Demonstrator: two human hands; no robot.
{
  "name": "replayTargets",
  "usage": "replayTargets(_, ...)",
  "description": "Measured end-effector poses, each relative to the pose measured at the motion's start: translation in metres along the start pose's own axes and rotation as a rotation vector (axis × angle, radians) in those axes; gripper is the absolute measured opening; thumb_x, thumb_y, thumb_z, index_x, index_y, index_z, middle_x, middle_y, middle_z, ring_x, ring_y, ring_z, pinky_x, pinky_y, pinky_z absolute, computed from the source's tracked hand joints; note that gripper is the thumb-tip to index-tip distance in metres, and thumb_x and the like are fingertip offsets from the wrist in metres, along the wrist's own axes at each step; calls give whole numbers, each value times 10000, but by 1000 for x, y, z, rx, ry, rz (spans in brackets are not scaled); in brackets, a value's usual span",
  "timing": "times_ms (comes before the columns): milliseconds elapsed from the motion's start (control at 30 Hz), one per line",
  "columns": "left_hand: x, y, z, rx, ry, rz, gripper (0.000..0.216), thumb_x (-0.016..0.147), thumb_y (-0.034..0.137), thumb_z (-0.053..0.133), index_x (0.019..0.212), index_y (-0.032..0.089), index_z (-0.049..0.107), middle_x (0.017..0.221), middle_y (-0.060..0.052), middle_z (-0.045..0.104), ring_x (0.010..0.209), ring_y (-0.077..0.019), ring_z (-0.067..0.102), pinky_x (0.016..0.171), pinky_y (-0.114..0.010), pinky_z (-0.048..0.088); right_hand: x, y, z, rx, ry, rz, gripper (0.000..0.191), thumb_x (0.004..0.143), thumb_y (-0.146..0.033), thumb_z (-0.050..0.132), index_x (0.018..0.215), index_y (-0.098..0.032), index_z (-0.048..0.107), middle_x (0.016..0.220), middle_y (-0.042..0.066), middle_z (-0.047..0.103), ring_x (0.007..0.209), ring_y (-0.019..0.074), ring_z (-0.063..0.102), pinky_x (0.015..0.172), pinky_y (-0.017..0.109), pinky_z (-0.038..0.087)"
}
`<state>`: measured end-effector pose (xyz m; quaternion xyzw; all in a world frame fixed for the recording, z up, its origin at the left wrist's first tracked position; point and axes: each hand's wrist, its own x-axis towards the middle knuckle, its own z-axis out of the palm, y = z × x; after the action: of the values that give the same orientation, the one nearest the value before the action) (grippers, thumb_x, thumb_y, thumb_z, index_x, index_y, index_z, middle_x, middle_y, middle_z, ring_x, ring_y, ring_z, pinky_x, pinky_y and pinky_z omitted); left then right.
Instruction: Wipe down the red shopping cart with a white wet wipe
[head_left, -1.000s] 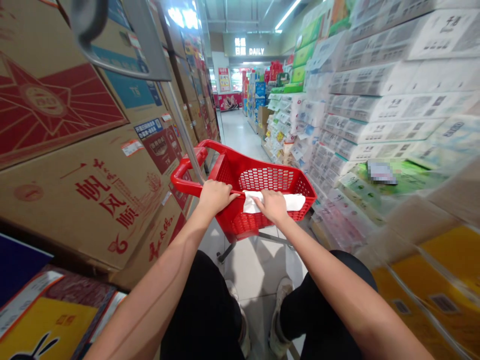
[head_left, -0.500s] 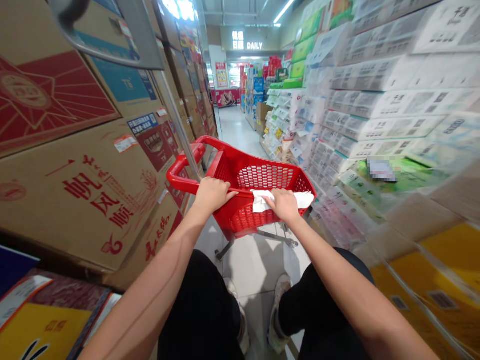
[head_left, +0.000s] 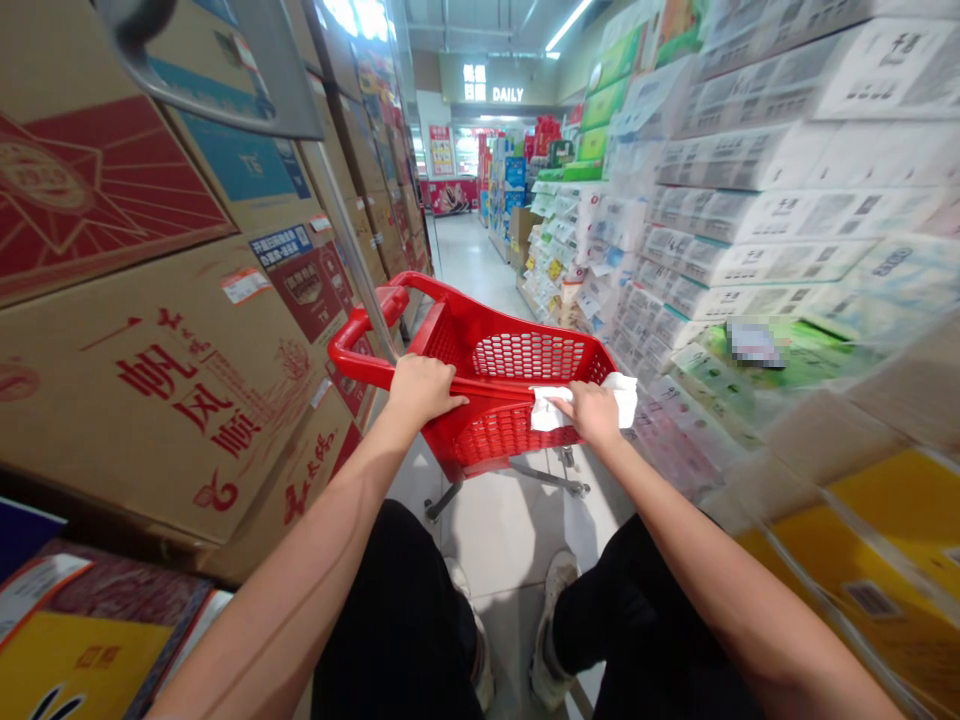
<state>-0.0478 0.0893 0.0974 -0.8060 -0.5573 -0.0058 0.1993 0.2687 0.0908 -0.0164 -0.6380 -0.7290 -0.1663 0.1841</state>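
A red plastic shopping cart (head_left: 439,430) stands sideways in front of me on the aisle floor, its handle to the left. My left hand (head_left: 424,388) is wrapped over the near rim, close to the handle end. Toward the far right end of that same rim, my right hand (head_left: 596,412) is closed around a white cloth (head_left: 551,412) and presses it on the edge. The cloth sticks out on both sides of my fingers. The cart's interior shows no goods where I can see into it.
Stacked cartons (head_left: 142,380) line the left side, with a metal pole (head_left: 352,240) and grey handle in front. Packs of tissue paper (head_left: 750,210) are piled on the right, above yellow packages (head_left: 892,530). The tiled floor (head_left: 469,245) runs ahead between them.
My right hand has slid to the right along the near rim with the white cloth. My left hand keeps its grip on the rim.
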Motion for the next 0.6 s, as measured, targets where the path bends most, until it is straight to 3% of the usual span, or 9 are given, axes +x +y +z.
replayTargets(233, 0, 1, 3, -8, 59, 31, 493, 836, 621, 574, 917, 169, 752, 876, -154, 749, 860, -312, 696, 756, -398, 404, 26, -111, -10, 171, 51, -46, 608, 1012, -654, 270, 956, -182, 650, 933, 131, 728, 867, 240, 622, 767, 334, 285)
replayTargets(333, -3, 0, 4, -23, 93, 44, 471, 862, 575, 541, 891, 155, 751, 839, -156, 742, 821, -313, 694, 733, -404, 400, 30, -136, -13, 215, 71, -50, 624, 1004, -669, 255, 929, -190, 648, 910, 127, 728, 865, 240, 620, 772, 334, 296)
replayTargets(467, -6, -4, 6, -25, 98, 59, 506, 853, 630, 545, 864, 163, 739, 822, -144, 740, 811, -310, 692, 720, -406, 398, 24, -130, -13, 208, 63, -87, 615, 1012, -658, 241, 937, -196, 640, 916, 116, 726, 863, 235, 612, 770, 328, 297)
replayTargets(600, -7, -8, 7, 1, 75, 54, 545, 819, 696, 576, 884, 178, 732, 851, -144, 746, 844, -309, 690, 747, -401, 401, 10, -87, -8, 125, 49, -81, 585, 1013, -649, 289, 921, -185, 634, 898, 115, 714, 861, 237, 602, 785, 329, 288)
